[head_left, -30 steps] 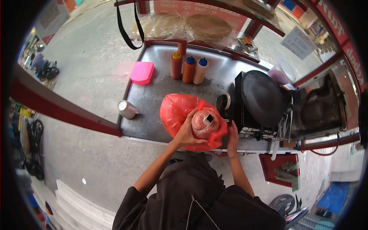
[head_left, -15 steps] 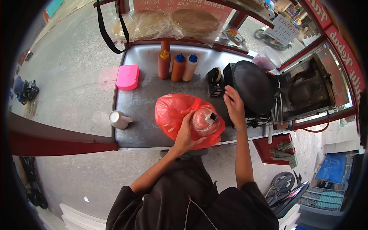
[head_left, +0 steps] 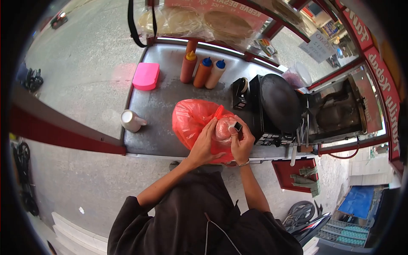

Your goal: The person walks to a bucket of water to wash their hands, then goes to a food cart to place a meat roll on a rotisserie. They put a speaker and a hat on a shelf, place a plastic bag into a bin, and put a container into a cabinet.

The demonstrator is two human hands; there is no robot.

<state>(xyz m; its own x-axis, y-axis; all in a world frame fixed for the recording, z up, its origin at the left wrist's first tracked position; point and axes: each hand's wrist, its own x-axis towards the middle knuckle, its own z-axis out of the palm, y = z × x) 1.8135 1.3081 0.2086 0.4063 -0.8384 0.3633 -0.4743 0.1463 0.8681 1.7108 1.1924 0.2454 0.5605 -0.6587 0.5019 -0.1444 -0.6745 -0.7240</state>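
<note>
A red plastic bag (head_left: 187, 121), bulging and full, rests near the counter's front edge. On its right side sits a round bundle in clear plastic (head_left: 222, 129), with a small black-and-white piece (head_left: 238, 126) at its top. My left hand (head_left: 201, 146) is closed on the red bag's gathered plastic, beside the bundle. Thumb and fingers of my right hand (head_left: 242, 145) pinch the top of the clear plastic bundle, by the black-and-white piece. What the bags contain cannot be made out.
Behind the bag stand several things: sauce bottles (head_left: 202, 73), a black tape dispenser (head_left: 240, 92) and a round black griddle (head_left: 279, 103). A pink box (head_left: 146, 76) and a white mug (head_left: 132, 121) are on the left. Wrapped flatbreads (head_left: 227, 24) lie on the shelf above.
My right hand has come down from beside the griddle to the top of the clear plastic bundle. My left hand still holds the red bag. The camera view has shifted slightly.
</note>
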